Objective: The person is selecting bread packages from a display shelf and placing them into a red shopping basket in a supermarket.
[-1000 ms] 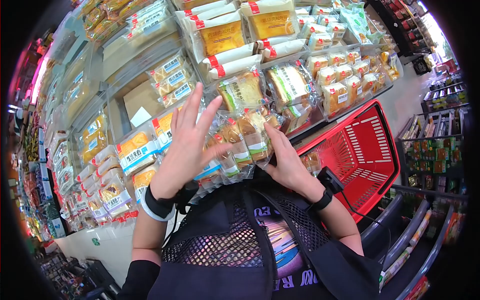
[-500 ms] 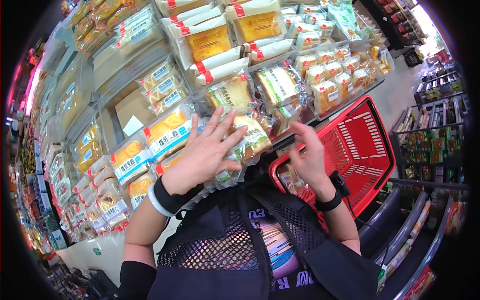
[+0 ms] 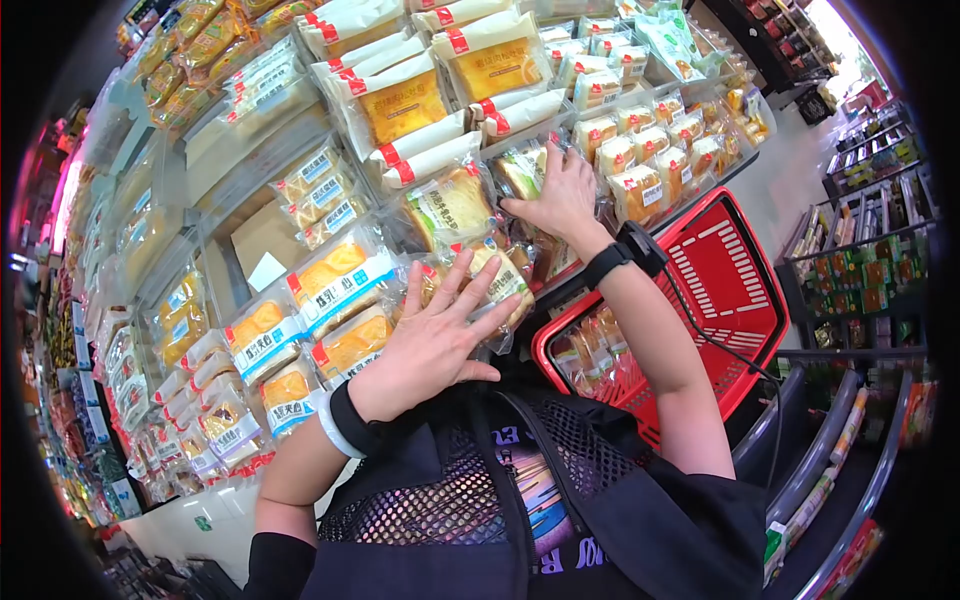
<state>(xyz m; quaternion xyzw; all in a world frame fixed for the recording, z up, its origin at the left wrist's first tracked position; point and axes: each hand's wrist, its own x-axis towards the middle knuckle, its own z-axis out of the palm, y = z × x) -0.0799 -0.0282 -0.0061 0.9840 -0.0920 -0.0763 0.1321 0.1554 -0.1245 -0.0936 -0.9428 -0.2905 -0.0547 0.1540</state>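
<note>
Hands apart: with the right hand (image 3: 562, 195), lift the bread pack (image 3: 522, 172) near the display (image 3: 668, 216) edge gently, without crushing; left hand (image 3: 425, 352) spread open

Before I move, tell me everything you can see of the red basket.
The red basket looks like hard plastic, with a raised rim and rows of slots through its walls. It sits beside the bread display, on the person's right, its open top facing the camera. Clear-wrapped packs lie in the end nearest the person. The right forearm and a black cord cross in front of it; whether either touches it, I can't tell.
</note>
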